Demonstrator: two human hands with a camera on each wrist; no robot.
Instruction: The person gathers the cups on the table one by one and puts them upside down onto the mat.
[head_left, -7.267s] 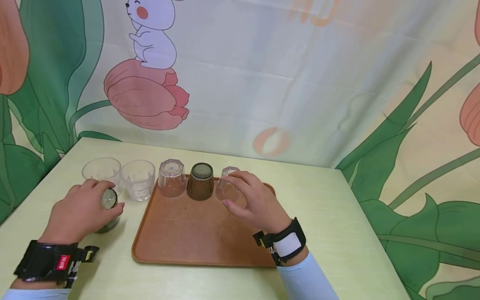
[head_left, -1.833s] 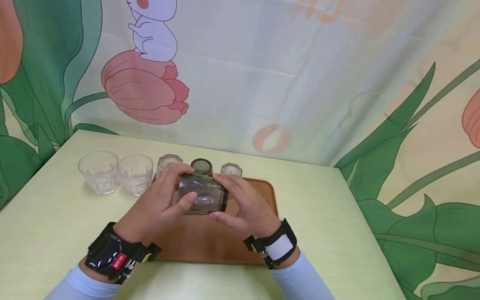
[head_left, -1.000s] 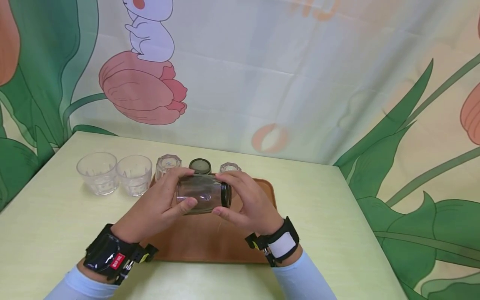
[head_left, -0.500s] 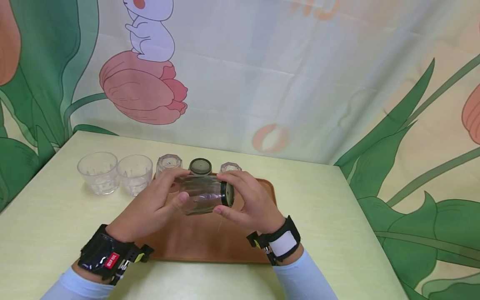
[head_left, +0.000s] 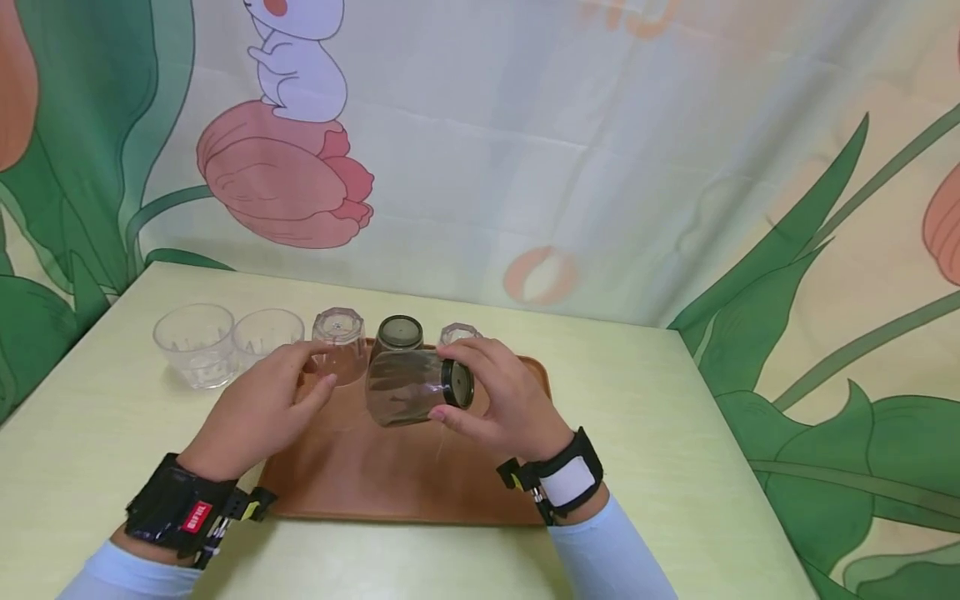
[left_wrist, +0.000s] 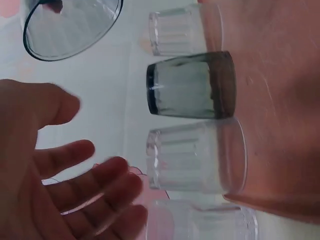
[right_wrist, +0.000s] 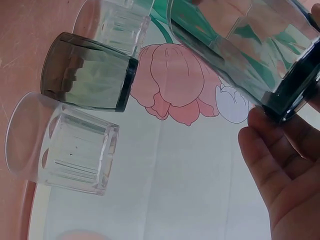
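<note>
My right hand pinches a smoky grey drinking glass by its dark base. The glass lies sideways in the air above the brown tray, its mouth toward the left. My left hand is apart from it, fingers relaxed with nothing between them, as the left wrist view of that hand also shows. Along the tray's far edge stand three upside-down glasses: a clear one, a smoky grey one partly behind the held glass, and a clear one partly hidden by my right hand.
Two clear glasses, a left one and a right one, stand upright on the pale table left of the tray. Behind the table hangs a printed curtain with tulips and a white animal.
The smoky glass was lifted from the left of the tray and tipped sideways between both hands. Its base has turned toward the camera. My left hand has let go and moved left.
</note>
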